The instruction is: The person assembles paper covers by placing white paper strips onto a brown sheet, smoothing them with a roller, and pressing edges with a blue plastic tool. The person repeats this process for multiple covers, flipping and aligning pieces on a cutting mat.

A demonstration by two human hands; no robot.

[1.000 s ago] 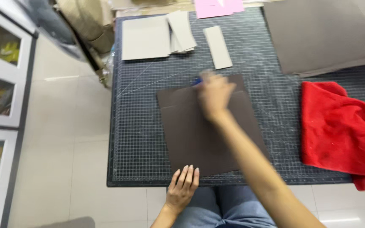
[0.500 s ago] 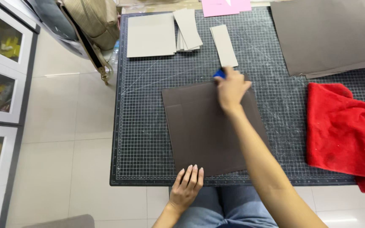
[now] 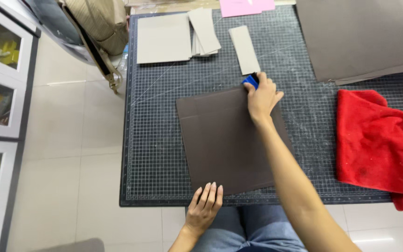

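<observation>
Head view, frame centre: right hand (image 3: 262,98), fingers clasping a small blue tool (image 3: 250,82), presses the dark brown sheet (image 3: 225,140); left hand (image 3: 205,205), fingers flat and spread, steadies its lower edge.

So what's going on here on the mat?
A person sits at a gridded cutting mat. The right hand presses a small blue tool at the far edge of a dark brown sheet. The left hand lies flat on the sheet's near edge. Grey card pieces lie further back, a red cloth to the right.
</observation>
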